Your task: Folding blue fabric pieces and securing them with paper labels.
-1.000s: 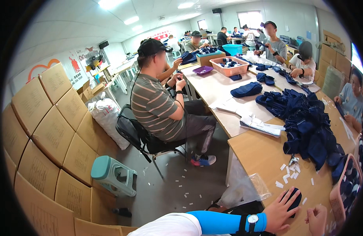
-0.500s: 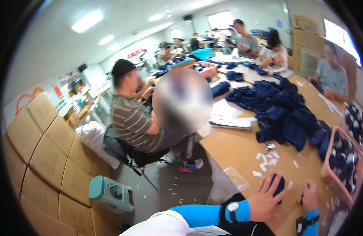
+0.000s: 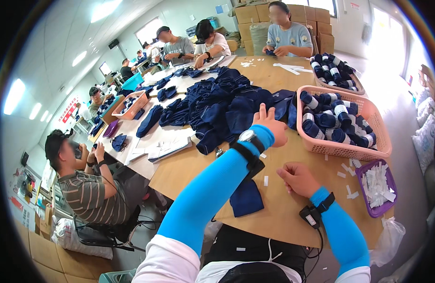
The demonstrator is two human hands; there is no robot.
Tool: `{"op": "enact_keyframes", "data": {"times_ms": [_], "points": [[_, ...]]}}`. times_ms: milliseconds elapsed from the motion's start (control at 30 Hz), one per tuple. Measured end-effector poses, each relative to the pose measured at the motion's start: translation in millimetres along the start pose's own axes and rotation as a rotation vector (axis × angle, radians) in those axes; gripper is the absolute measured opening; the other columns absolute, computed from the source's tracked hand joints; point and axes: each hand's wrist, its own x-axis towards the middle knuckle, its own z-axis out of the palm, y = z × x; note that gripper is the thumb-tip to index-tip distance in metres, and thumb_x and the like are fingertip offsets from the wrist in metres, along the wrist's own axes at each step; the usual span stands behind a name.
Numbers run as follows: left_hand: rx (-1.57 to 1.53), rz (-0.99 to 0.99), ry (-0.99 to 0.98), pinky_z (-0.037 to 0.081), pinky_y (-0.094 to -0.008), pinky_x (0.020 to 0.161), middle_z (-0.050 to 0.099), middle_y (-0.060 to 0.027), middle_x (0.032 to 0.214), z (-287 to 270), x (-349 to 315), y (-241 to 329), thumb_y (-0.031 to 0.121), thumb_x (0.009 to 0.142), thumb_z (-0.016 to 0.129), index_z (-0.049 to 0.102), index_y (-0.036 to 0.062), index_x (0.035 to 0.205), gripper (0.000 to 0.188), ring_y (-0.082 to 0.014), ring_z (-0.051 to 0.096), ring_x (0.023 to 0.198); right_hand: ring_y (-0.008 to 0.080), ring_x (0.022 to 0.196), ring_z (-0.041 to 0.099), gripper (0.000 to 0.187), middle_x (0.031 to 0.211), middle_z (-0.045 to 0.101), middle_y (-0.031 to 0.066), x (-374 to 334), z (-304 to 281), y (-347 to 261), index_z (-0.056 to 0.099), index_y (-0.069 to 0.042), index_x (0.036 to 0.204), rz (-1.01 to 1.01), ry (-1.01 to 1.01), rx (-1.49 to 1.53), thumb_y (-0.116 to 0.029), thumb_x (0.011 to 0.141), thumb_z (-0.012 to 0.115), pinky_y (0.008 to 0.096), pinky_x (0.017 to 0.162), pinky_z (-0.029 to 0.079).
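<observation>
My left hand (image 3: 271, 126) reaches out over the table beside the big heap of navy garments (image 3: 222, 101), its visible fingers stretched and apart. It seems to hold nothing, though its palm side is hidden. My right hand (image 3: 301, 179) rests low over the table, its fingers curled in; anything inside them is hidden. Between me and the heap, partly under my left forearm, lies a flat piece of navy cloth (image 3: 246, 199). Near it is a small white paper strip (image 3: 266, 180). A pink basket (image 3: 338, 150) of rolled navy items with white bands stands right of my left hand.
A purple tray (image 3: 379, 210) of white strips sits at the table's right edge. Behind the pink basket is another basket (image 3: 361, 89) of rolls. Papers (image 3: 168, 150) lie left of the heap. People work around the table; one person (image 3: 92, 191) sits at the left.
The view has swung right. My left hand has left the navy cloth it lay spread on and moved forward to the heap. My right hand stays curled over the table.
</observation>
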Motion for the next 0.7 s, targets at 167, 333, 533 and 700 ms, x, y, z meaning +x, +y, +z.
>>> {"op": "enact_keyframes", "data": {"times_ms": [167,333,533,700], "points": [[-0.041,-0.027,0.109,0.029,-0.0603,0.124,0.039,-0.0163,0.168,46,49,-19,0.046,0.089,0.072,0.067,0.0132,0.144,0.064,-0.047,0.021,0.16,0.0107,0.05,0.057,0.04,0.062,0.058,0.0012,8,11,-2,0.057,-0.004,0.079,-0.051,-0.045,-0.06,-0.03,0.107,0.067,0.0302,0.046,0.043],[-0.189,0.01,0.264,0.037,-0.0577,0.121,0.051,-0.0167,0.158,44,54,-18,0.043,0.084,0.079,0.062,-0.0006,0.141,0.073,-0.0418,0.033,0.155,0.0123,0.047,0.056,0.039,0.061,0.057,0.0023,4,1,3,0.056,-0.003,0.079,-0.036,0.034,-0.088,-0.028,0.107,0.067,0.0311,0.044,0.042],[-0.467,0.108,0.869,0.047,-0.0497,0.107,0.065,-0.0184,0.127,4,5,-50,0.026,0.085,0.081,0.066,0.0017,0.121,0.046,-0.0394,0.056,0.129,0.0107,0.047,0.055,0.036,0.061,0.056,0.001,11,-2,21,0.056,-0.006,0.081,-0.015,0.024,0.055,-0.029,0.107,0.068,0.0281,0.043,0.045],[-0.616,0.308,1.129,0.056,-0.0447,0.082,0.068,-0.0138,0.097,-58,-104,-61,0.007,0.085,0.077,0.067,0.0042,0.099,0.018,-0.037,0.068,0.093,0.0107,0.051,0.057,0.026,0.068,0.06,0.003,12,-5,31,0.059,-0.007,0.094,0.007,0.106,0.219,-0.027,0.109,0.062,0.0272,0.047,0.048]]}}
